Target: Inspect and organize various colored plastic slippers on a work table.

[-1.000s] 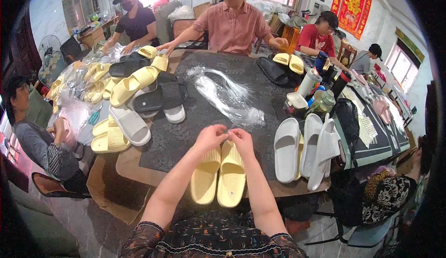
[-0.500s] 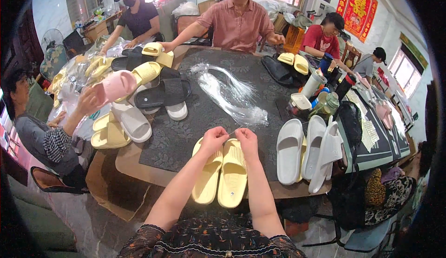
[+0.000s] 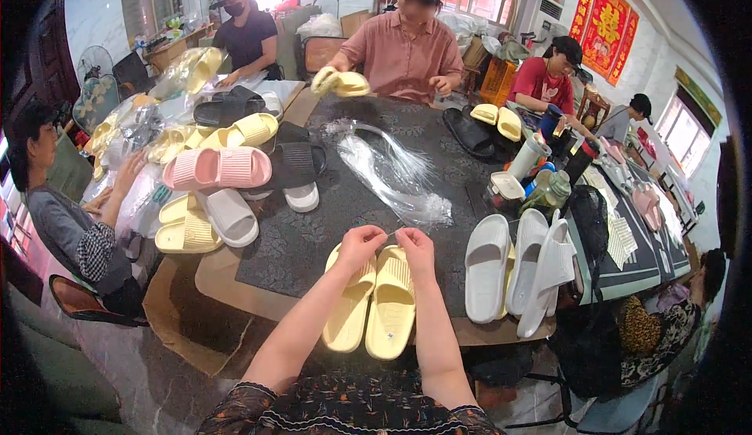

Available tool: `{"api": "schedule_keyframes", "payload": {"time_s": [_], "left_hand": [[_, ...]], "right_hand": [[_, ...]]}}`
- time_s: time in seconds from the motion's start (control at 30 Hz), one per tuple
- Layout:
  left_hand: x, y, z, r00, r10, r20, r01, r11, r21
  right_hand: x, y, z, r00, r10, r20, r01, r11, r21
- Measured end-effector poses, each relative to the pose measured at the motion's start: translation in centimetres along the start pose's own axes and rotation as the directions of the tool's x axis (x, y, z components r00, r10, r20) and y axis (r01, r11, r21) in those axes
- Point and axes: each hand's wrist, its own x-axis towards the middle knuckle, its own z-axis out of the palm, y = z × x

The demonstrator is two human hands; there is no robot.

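A pair of pale yellow slide sandals lies side by side at the table's near edge, toes away from me. Over their toe ends, my left hand and my right hand are closed in pinches, fingertips close together. A thin clear strand seems to run between them, though it is barely visible. Just beyond lies a loose bundle of clear plastic strands on the dark patterned table cover.
Grey slides stand to my right, near jars and bottles. A pile on the left has pink slides, black slides and yellow ones. Several people sit or stand around the table; the one opposite holds yellow slides.
My hands stay pinched over the yellow slides, almost unmoved. The person at left has let go of the pink slides on the pile. The person opposite has lifted yellow slides from the pile.
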Motion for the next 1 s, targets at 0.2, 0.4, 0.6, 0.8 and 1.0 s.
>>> {"api": "schedule_keyframes", "payload": {"time_s": [0.2,0.4,0.6,0.8,1.0], "left_hand": [[0.2,-0.7,0.0,1.000,0.019,-0.024,-0.020,0.999,-0.041],[0.0,-0.5,0.2,0.999,0.044,-0.024,-0.045,0.997,-0.061],[0.0,-0.8,0.1,1.000,0.017,-0.015,-0.018,0.997,-0.077],[-0.1,-0.5,-0.1,0.997,0.079,-0.018,-0.078,0.994,0.072],[-0.3,0.1,0.0,1.000,0.009,0.004,-0.009,1.000,-0.007]], "right_hand": [[-0.1,-0.4,0.3,0.989,-0.011,0.150,0.022,0.997,-0.075],[-0.3,-0.4,0.3,0.999,-0.034,0.002,0.034,0.999,0.001],[-0.4,-0.6,0.3,0.999,-0.014,0.038,0.018,0.996,-0.085],[-0.2,-0.1,0.2,0.994,-0.001,0.106,0.005,0.999,-0.040],[-0.1,0.1,0.0,0.998,-0.010,0.067,0.008,0.999,0.035]]}}
